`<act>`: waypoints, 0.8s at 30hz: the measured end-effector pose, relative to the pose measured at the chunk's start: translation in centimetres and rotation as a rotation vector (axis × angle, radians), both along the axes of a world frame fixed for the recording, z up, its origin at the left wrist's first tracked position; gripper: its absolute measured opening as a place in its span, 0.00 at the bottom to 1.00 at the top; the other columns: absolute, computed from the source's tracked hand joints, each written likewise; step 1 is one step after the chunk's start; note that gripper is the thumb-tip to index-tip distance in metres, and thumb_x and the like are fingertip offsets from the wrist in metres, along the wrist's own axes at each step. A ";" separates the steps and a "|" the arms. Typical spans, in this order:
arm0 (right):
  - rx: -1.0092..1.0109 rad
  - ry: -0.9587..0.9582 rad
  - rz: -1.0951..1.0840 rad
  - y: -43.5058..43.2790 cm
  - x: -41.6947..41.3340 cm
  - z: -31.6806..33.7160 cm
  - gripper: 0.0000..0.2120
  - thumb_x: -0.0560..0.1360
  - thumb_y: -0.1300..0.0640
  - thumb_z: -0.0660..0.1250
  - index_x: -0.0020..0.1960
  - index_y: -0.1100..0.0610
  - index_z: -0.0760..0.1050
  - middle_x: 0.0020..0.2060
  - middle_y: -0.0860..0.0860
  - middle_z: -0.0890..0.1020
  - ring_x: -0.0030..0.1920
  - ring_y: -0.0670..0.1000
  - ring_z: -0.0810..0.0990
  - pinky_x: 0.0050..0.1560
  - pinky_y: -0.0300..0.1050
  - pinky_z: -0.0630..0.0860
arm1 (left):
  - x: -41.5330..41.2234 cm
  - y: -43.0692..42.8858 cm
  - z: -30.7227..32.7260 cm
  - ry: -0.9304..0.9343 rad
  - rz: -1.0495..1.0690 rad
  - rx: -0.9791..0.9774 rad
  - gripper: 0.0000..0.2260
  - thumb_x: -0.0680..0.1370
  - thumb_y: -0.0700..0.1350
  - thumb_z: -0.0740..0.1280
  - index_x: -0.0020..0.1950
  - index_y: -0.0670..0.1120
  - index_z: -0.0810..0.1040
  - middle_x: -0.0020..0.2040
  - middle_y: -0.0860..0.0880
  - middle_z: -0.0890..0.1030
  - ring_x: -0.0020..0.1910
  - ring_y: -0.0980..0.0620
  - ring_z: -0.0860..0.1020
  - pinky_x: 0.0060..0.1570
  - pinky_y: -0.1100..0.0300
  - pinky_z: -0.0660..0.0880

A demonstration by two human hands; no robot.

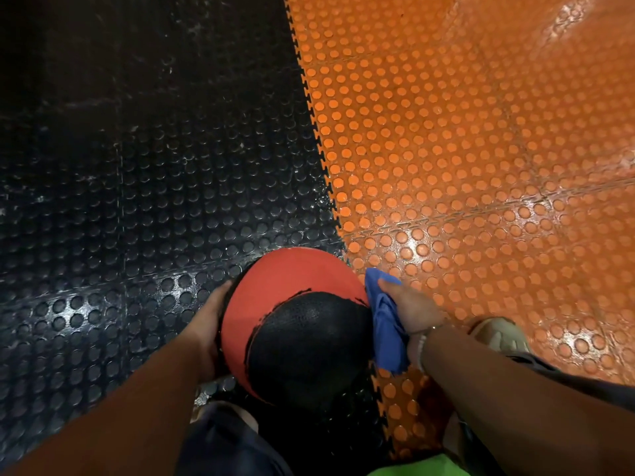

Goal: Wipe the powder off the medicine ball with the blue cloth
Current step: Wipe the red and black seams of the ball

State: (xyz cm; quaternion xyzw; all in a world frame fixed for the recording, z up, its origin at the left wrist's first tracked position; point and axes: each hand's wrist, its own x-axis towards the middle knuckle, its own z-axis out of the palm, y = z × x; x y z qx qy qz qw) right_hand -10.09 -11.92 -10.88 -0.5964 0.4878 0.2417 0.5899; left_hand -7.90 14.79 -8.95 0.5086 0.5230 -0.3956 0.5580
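A red and black medicine ball (295, 321) sits low in the head view, on the seam between black and orange floor tiles. My left hand (208, 324) lies against the ball's left side with the fingers spread along its curve. My right hand (412, 309) presses the blue cloth (386, 324) against the ball's right side; the cloth is bunched between palm and ball and hangs down below the wrist. I can make out no powder on the ball's visible face. The ball's underside and far side are hidden.
Studded black rubber tiles (137, 187) cover the floor on the left, studded orange tiles (464, 149) the right, joined by a toothed seam. A beige shoe (500, 333) stands right of my right wrist. My knees and dark shorts fill the bottom edge.
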 end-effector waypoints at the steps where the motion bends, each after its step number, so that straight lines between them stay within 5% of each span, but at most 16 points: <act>1: -0.101 -0.082 0.028 0.1 0.2 -0.2 0.24 0.71 0.50 0.70 0.62 0.62 0.74 0.59 0.57 0.78 0.55 0.58 0.77 0.54 0.47 0.73 | 0.0 0.4 -0.2 0.007 -0.041 0.005 0.38 0.61 0.72 0.69 0.54 0.42 0.80 0.50 0.40 0.83 0.50 0.39 0.81 0.55 0.43 0.76; 3: -0.199 -0.218 0.124 0.3 0.8 0.3 0.08 0.71 0.54 0.71 0.45 0.59 0.79 0.38 0.52 0.82 0.38 0.53 0.77 0.39 0.40 0.72 | -0.3 0.9 -0.7 0.029 -0.130 0.028 0.43 0.52 0.72 0.72 0.54 0.42 0.79 0.50 0.40 0.82 0.50 0.40 0.78 0.55 0.43 0.74; 5: -0.228 -0.257 0.148 -0.7 1.1 0.4 0.13 0.71 0.54 0.71 0.34 0.62 0.75 0.27 0.54 0.73 0.31 0.52 0.69 0.33 0.43 0.68 | -0.5 1.0 -0.7 0.048 -0.177 0.014 0.47 0.52 0.74 0.68 0.59 0.42 0.79 0.51 0.38 0.82 0.52 0.39 0.78 0.56 0.44 0.73; 8: -0.187 -0.121 0.184 -2.7 1.7 -0.6 0.27 0.67 0.42 0.72 0.48 0.68 0.78 0.42 0.62 0.80 0.42 0.60 0.79 0.52 0.56 0.76 | -0.9 1.0 -1.8 0.095 -0.101 -0.045 0.53 0.58 0.78 0.60 0.68 0.39 0.72 0.38 0.39 0.82 0.42 0.41 0.79 0.46 0.46 0.76; 11: 0.069 0.068 0.155 -3.5 1.2 -1.1 0.49 0.49 0.27 0.73 0.61 0.57 0.76 0.57 0.56 0.80 0.57 0.59 0.78 0.63 0.57 0.71 | -1.9 0.2 -3.1 0.170 -0.120 -0.024 0.48 0.51 0.79 0.63 0.51 0.40 0.80 0.39 0.41 0.82 0.43 0.41 0.79 0.51 0.45 0.75; 14: 0.261 0.120 0.128 -3.2 0.4 -1.4 0.48 0.47 0.30 0.76 0.60 0.57 0.76 0.54 0.57 0.82 0.53 0.59 0.81 0.60 0.57 0.73 | -2.4 -1.7 -3.2 0.242 -0.117 -0.151 0.45 0.53 0.81 0.61 0.46 0.43 0.84 0.48 0.37 0.83 0.52 0.35 0.78 0.61 0.34 0.66; 18: 0.157 0.109 0.077 -3.2 -0.6 -2.5 0.50 0.45 0.31 0.78 0.60 0.56 0.75 0.53 0.55 0.82 0.49 0.59 0.82 0.56 0.56 0.76 | -2.2 -2.8 -3.3 0.207 -0.079 -0.230 0.43 0.50 0.79 0.64 0.47 0.45 0.84 0.51 0.37 0.83 0.54 0.35 0.77 0.63 0.30 0.62; 24: 0.078 0.038 -0.118 -4.0 -0.8 -1.2 0.50 0.44 0.24 0.71 0.55 0.58 0.79 0.54 0.65 0.79 0.53 0.67 0.79 0.52 0.74 0.70 | -0.3 -4.2 -1.7 -0.104 -0.056 -0.275 0.35 0.59 0.69 0.63 0.56 0.47 0.81 0.54 0.42 0.83 0.52 0.44 0.80 0.58 0.48 0.72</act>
